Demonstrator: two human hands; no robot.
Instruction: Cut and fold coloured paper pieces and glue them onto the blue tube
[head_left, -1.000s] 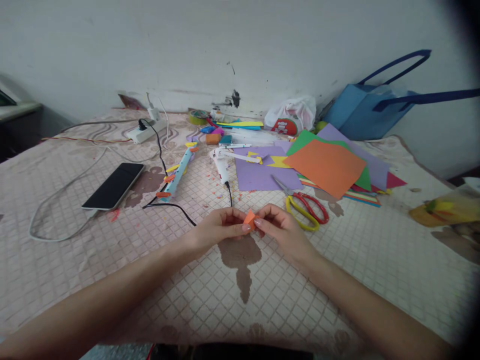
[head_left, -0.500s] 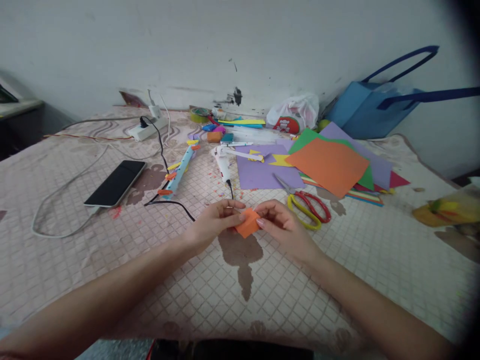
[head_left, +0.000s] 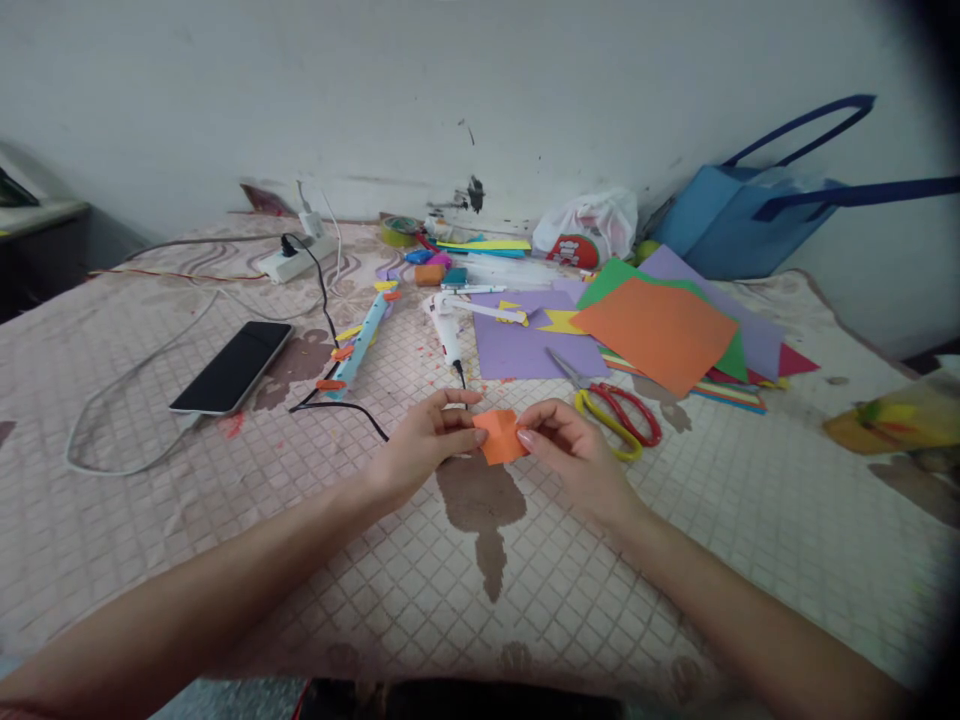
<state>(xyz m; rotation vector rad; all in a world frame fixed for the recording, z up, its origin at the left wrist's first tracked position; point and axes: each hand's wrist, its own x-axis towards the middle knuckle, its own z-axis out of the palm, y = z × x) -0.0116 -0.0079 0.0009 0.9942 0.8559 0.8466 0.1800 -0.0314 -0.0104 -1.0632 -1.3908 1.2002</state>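
A small piece of orange paper (head_left: 500, 438) with a crease is held up between my two hands, above the tablecloth. My left hand (head_left: 431, 437) pinches its left edge between thumb and fingers. On the opposite edge, the thumb and fingertips of my right hand (head_left: 574, 450) are closed on the paper. Just beyond the hands lies a white hot glue gun (head_left: 445, 335) with its black cord running toward me. Scissors (head_left: 611, 405) with red and yellow handles rest close to my right hand.
Coloured sheets (head_left: 660, 325) are stacked at the right, beside a purple sheet (head_left: 536, 345). A light blue strip (head_left: 362, 340) with small coloured pieces lies left of the glue gun. Further left are a phone (head_left: 232, 368) on a cable and a power strip (head_left: 296, 262). A blue bag (head_left: 750, 220) stands back right.
The orange paper has turned from a diamond-like angle to a squarer one and looks more opened out. My right hand has shifted slightly to the right.
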